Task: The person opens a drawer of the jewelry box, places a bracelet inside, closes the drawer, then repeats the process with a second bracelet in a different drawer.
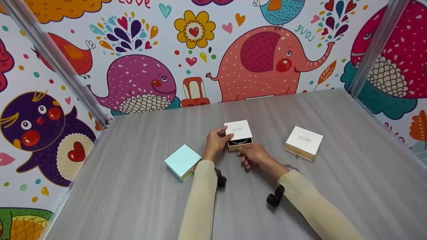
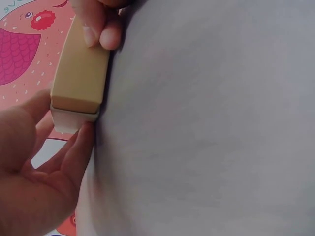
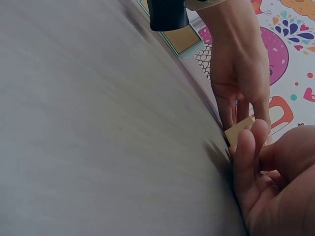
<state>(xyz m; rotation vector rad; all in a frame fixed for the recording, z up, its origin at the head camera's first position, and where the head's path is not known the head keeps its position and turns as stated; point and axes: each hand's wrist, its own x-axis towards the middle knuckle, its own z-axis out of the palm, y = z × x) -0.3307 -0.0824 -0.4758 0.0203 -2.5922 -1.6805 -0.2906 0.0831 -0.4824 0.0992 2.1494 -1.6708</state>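
Observation:
A small white drawer box (image 1: 238, 129) with faint lettering lies on the table. Its gold-sided drawer (image 1: 240, 147) is slid partly out towards me, and a dark, curved, glossy object (image 1: 239, 141) shows inside; most of it is hidden under the white sleeve. My left hand (image 1: 215, 144) grips the sleeve at its left side, with the thumb near the top front corner. At the drawer's front, the fingers of my right hand (image 1: 255, 155) pinch its edge. In the left wrist view the gold drawer front (image 2: 81, 69) stands out from the white sleeve (image 2: 74, 120).
A pale turquoise box (image 1: 183, 160) lies to the left, beside my left forearm. Another white box (image 1: 304, 141) with gold sides sits to the right. Behind the grey table (image 1: 140, 200) rises a wall (image 1: 160, 36) with cartoon animals, framed by metal posts.

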